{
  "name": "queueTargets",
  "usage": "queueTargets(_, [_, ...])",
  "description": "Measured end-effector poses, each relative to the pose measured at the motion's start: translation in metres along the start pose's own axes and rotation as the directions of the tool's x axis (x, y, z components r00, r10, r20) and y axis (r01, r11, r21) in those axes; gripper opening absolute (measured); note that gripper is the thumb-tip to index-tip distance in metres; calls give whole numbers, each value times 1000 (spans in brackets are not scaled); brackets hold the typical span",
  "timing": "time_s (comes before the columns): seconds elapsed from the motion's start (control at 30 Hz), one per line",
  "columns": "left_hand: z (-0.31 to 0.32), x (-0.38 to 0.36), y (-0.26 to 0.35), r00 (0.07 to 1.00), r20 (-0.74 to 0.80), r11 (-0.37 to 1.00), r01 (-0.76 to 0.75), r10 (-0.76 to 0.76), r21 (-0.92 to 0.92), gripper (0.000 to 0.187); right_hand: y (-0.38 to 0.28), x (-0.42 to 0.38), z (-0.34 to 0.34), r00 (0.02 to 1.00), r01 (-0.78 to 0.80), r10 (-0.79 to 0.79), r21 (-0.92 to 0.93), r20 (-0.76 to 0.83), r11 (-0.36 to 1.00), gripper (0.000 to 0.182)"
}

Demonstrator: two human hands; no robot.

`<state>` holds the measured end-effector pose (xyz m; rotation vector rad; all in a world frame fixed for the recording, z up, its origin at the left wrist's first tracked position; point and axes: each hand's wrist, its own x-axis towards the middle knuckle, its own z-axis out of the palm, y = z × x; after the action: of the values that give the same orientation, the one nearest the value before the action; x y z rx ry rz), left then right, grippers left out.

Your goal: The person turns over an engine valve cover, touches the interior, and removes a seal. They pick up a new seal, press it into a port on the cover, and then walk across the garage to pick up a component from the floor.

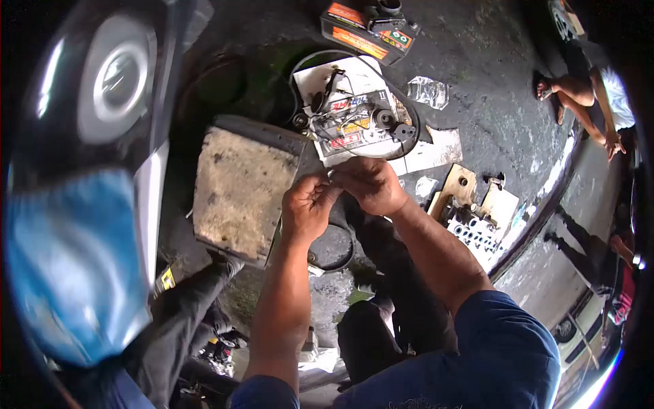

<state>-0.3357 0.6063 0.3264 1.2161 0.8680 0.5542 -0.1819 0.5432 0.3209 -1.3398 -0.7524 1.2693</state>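
My left hand [308, 204] and my right hand [368, 184] meet in the middle of the view, fingertips pinched together on a small part [332, 178] that is too small to make out. Both hands hover above the near edge of a white sheet [354, 119] spread on the dark ground. On that sheet lie black round parts [385, 117], wires and printed labels. My forearms reach up from blue sleeves at the bottom.
A worn flat slab [238, 187] lies left of my hands. A car battery [368, 31] sits at the top. Cardboard with metal parts [473, 218] lies to the right. A wheel with a silver hubcap [116, 78] fills the left. Other people sit and stand at the right edge.
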Motion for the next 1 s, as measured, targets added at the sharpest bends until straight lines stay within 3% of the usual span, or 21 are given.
queueTargets(0.1, [-15, -85, 55, 1000, -14, 955, -9, 13, 296, 14, -39, -59, 34, 987, 70, -49, -134, 156, 988, 14])
queueTargets(0.13, [-18, -117, 70, 999, -36, 966, 29, -21, 258, 12, -57, -80, 46, 973, 93, -42, -221, 225, 971, 14])
queueTargets(0.2, [-24, -186, 91, 990, -119, 867, -4, 73, 498, 12, -99, -130, 82, 963, 99, 10, -385, 270, 918, 18])
queueTargets(0.23, [-23, -223, 100, 984, -142, 801, -5, 112, 599, 13, -111, -158, 100, 935, 231, -84, -414, 344, 881, 18])
queueTargets(0.3, [-18, -294, 134, 975, -217, 693, 123, 49, 710, 12, -131, -210, 132, 836, 488, -255, -445, 486, 751, 18])
queueTargets(0.37, [-14, -363, 157, 958, -279, 539, 198, 72, 819, 11, -136, -261, 166, 791, 511, -220, -419, 571, 750, 16])
queueTargets(0.47, [-13, -462, 161, 917, -396, 754, 287, -40, 591, 12, -141, -326, 206, 689, 606, -258, -343, 677, 718, 12])
queueTargets(0.67, [22, -607, 202, 768, -614, 855, 185, 182, 484, 15, -168, -433, 269, 543, 635, -156, -283, 825, 719, 13])
queueTargets(0.77, [33, -653, 190, 710, -660, 888, 109, 245, 446, 14, -174, -468, 288, 498, 629, -37, -331, 867, 703, 15])
queueTargets(0.87, [42, -679, 194, 662, -710, 854, 201, 242, 479, 14, -175, -487, 299, 451, 619, -30, -288, 892, 731, 15])
queueTargets(0.97, [46, -691, 180, 602, -715, 843, 121, 357, 523, 14, -171, -500, 305, 453, 542, -20, -258, 891, 800, 16])
queueTargets(1.0, [49, -696, 179, 587, -728, 838, 146, 354, 525, 16, -171, -504, 304, 499, 479, 65, -337, 864, 811, 16])
